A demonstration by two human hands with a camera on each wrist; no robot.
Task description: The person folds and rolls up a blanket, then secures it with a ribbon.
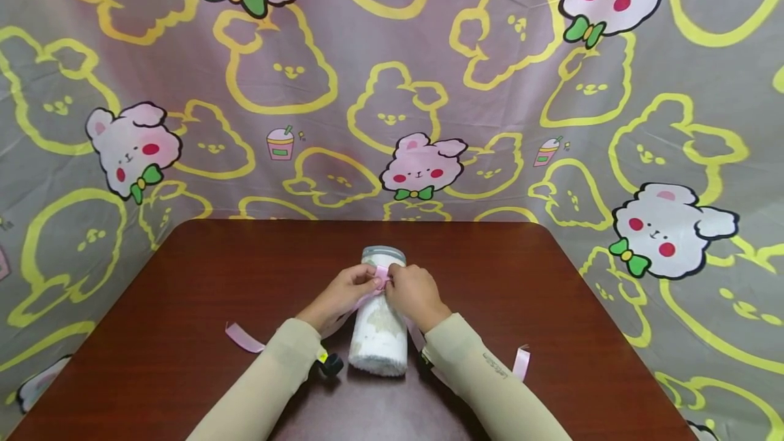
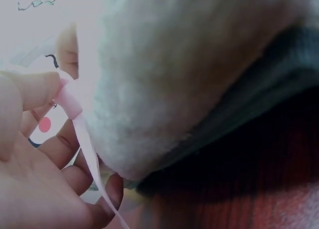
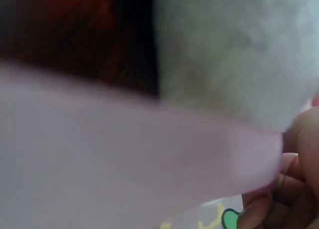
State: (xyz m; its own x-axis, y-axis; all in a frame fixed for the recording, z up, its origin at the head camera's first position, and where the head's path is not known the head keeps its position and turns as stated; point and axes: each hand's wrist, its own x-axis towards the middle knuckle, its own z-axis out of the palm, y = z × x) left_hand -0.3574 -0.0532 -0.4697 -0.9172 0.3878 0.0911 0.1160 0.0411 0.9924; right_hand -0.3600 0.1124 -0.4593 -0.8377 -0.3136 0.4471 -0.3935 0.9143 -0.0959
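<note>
A white fuzzy cylinder with beige patches and a grey band at its far end lies on the table, its near end toward me. Across its upper part runs a pink ribbon. My left hand pinches the ribbon between thumb and fingers on the left side of the cylinder. From the right, my right hand grips the ribbon close to the left fingertips. In the left wrist view the ribbon hangs down past the fingers beside the fuzzy surface. A wide, blurred ribbon length crosses the right wrist view.
The brown table extends around the cylinder. One ribbon tail shows left of the left sleeve, another ribbon tail beside the right sleeve. A patterned curtain encloses the table's back and sides.
</note>
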